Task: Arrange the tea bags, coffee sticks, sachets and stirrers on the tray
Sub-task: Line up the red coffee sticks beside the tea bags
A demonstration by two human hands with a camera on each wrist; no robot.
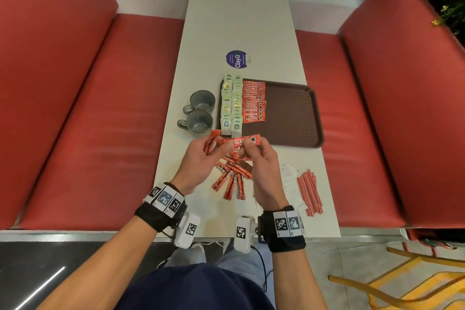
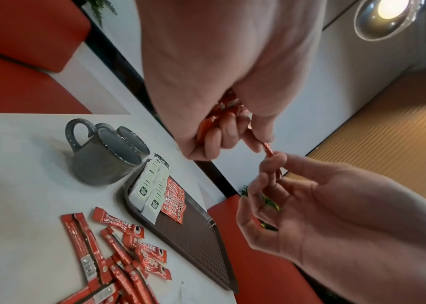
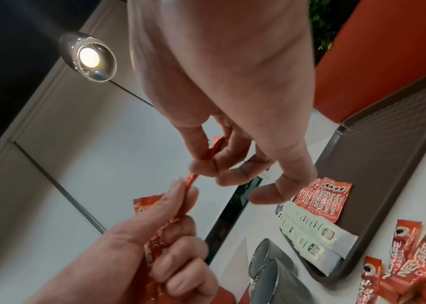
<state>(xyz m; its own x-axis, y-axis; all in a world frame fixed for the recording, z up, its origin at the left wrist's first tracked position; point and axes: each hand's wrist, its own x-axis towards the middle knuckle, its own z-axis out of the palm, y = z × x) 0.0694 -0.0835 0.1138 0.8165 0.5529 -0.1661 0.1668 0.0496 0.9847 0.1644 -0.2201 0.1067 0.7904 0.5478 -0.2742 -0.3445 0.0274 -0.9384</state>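
My left hand grips a small bunch of red coffee sticks above the table's near half. One coffee stick lies level between both hands, and my right hand pinches its right end with thumb and forefinger. The brown tray sits just beyond, with two columns of pale tea bags and a row of coffee sticks along its left side. Loose coffee sticks lie under my hands. Striped stirrers and white sachets lie at the right.
Two grey mugs stand left of the tray, close to the table's left edge. A round purple sticker is on the table beyond the tray. Red bench seats flank the narrow table. The right part of the tray is bare.
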